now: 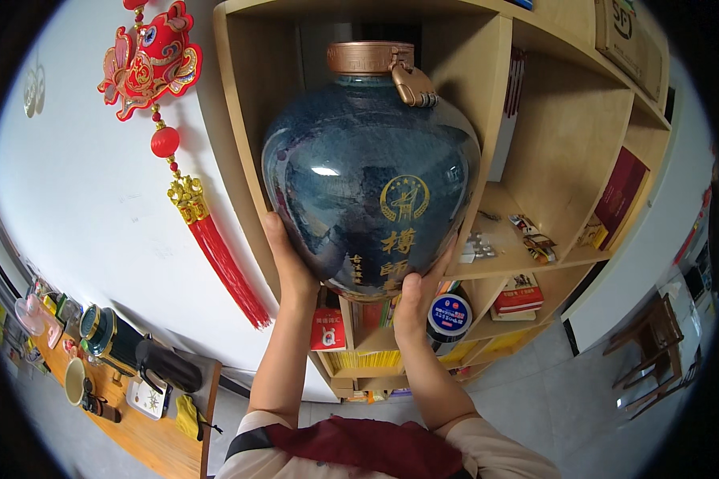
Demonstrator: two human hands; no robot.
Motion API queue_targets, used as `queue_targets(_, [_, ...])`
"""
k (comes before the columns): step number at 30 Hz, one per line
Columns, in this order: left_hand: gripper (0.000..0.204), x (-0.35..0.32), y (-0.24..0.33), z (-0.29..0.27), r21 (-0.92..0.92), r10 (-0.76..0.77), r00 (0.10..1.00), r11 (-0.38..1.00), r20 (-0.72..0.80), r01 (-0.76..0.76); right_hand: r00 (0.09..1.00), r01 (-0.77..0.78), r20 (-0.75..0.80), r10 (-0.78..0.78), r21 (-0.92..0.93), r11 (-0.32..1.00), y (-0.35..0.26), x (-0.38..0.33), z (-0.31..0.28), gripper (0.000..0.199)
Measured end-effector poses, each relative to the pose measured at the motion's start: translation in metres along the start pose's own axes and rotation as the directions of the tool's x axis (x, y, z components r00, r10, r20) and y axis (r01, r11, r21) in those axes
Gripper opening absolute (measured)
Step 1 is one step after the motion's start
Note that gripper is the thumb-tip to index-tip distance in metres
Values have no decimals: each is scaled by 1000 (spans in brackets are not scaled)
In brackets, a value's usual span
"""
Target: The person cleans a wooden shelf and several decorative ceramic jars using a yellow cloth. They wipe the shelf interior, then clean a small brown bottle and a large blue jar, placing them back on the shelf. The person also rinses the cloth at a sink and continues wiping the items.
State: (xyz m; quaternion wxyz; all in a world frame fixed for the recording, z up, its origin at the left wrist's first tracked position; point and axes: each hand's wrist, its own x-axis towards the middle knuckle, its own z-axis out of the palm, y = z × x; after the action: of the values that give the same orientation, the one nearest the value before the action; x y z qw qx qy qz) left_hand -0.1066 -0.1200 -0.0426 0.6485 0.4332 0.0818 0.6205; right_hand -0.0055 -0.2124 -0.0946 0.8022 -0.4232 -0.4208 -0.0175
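Note:
A large, round, dark blue glazed jar (335,184) with gold markings fills the upper middle of the head view. Its copper-coloured lid (363,58) carries a combination padlock (415,84) on the right side. My left hand (289,259) presses against the jar's lower left side, thumb upward. On the lower right, my right hand (415,303) supports it, the thumb showing on the front and the other fingers mostly behind. The jar stands upright at an upper compartment of the wooden shelf (236,120); whether its base rests on the board cannot be seen.
At left, a red fish ornament (148,68) with a long tassel (228,267) hangs by the wall. A wooden table (156,435) holds flasks and cups at lower left. Lower compartments contain books (519,295) and a blue-lidded tub (449,315). A wooden chair (651,343) stands right.

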Motion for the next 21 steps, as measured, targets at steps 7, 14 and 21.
queue_targets(7, [79, 14, -7, -1, 4, -1, 999, 1000, 36, 1, 999, 41, -14, -41, -10, 999, 16, 8, 4, 104])
queue_targets(14, [73, 35, -15, -5, -40, -24, 999, 999, 39, 25, 998, 58, 1, -58, -92, 994, 19, 15, 13, 98])
queue_targets(21, [65, 30, -16, 0, 46, -55, 993, 997, -105, 60, 989, 24, 143, -38, 98, 995, 20, 16, -4, 93])
